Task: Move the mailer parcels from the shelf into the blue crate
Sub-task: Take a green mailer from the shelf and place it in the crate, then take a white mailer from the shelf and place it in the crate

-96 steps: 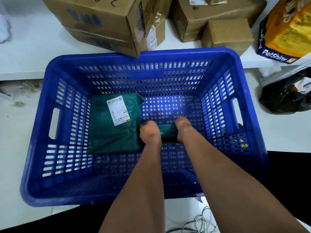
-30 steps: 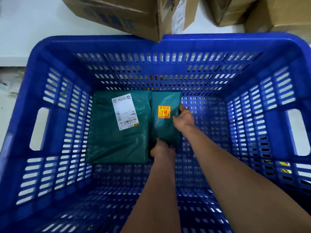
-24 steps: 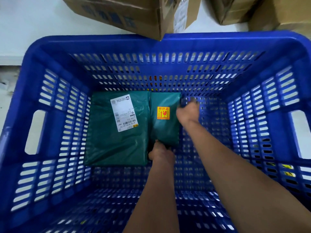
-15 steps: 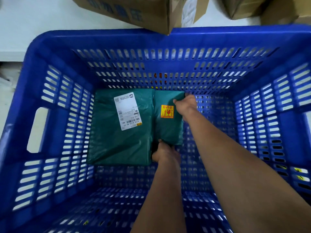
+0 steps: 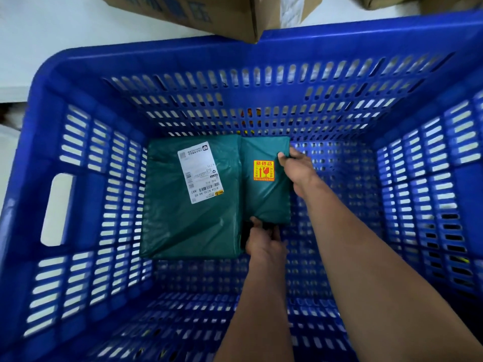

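Two green mailer parcels lie side by side on the floor of the blue crate [image 5: 86, 82], against its far wall. The large parcel [image 5: 183, 220] on the left bears a white shipping label. The narrow parcel [image 5: 264, 194] on the right carries a yellow and red fragile sticker. My left hand [image 5: 264, 239] grips the narrow parcel's near end, fingers curled under it. My right hand [image 5: 298, 171] pinches its far right edge with thumb on top.
Cardboard boxes [image 5: 209, 14] sit on the white shelf [image 5: 52, 43] just beyond the crate's far rim, one corner overhanging it. The right half and near part of the crate floor [image 5: 339, 231] hold nothing.
The narrow parcel was turned from crosswise to lengthwise and set beside the large one. Over the last second my right hand shifted up along its right edge to the far corner.
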